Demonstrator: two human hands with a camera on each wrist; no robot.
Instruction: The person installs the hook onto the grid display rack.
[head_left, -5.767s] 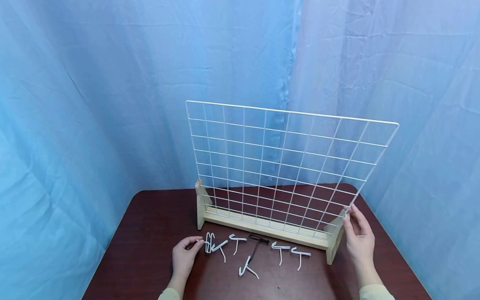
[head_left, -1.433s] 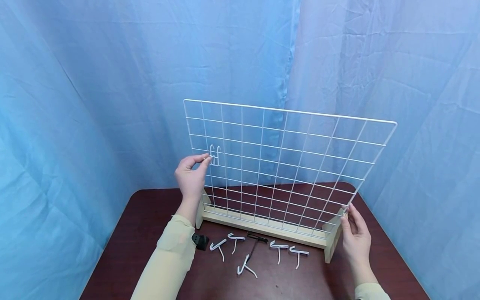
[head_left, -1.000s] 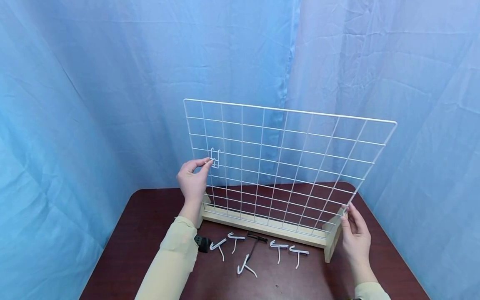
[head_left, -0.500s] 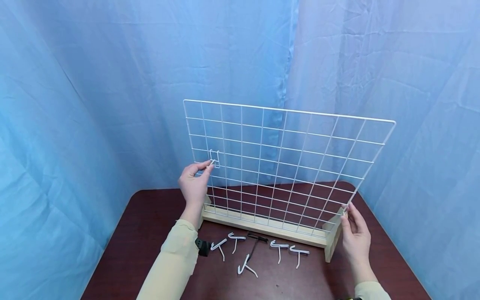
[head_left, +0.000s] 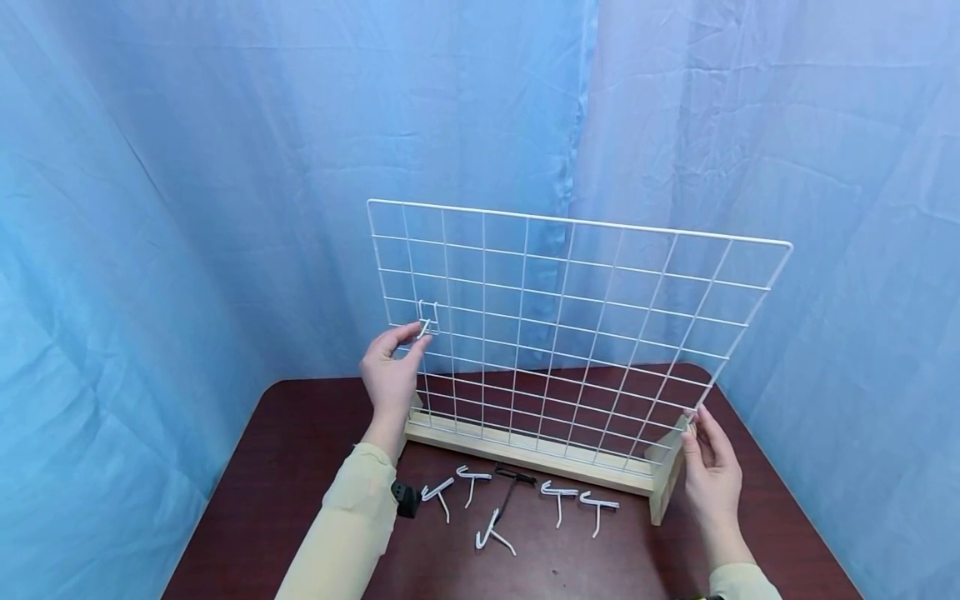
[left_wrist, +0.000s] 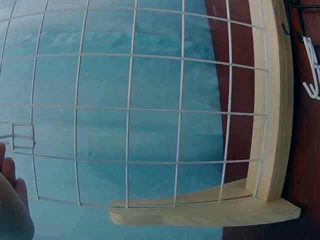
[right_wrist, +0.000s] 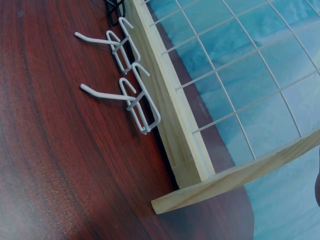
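My left hand (head_left: 392, 367) is at the left part of a white wire grid panel (head_left: 555, 218), with thumb and forefinger around the prong of a white wire hook (head_left: 429, 318). The hook lies against the grid, its two upper bends at a horizontal wire; in the left wrist view its frame (left_wrist: 23, 136) shows beside the curled fingers (left_wrist: 9, 170). My right hand (head_left: 714, 475) grips the panel's lower right edge where it meets the wooden stand (head_left: 667, 475). Only a sliver of that hand shows in the right wrist view.
Several white hooks (head_left: 558, 492) and a black hook (head_left: 516, 477) lie on the dark red table (head_left: 315, 450) before the stand. One white hook (head_left: 491, 533) lies nearest the front, touching the black one's prong. Blue curtains (head_left: 225, 167) surround the table.
My left hand has lifted the white hook from the table to the grid, then lowered it slightly so its bends meet a wire. The fingers now sit slightly looser. My right hand has stayed put.
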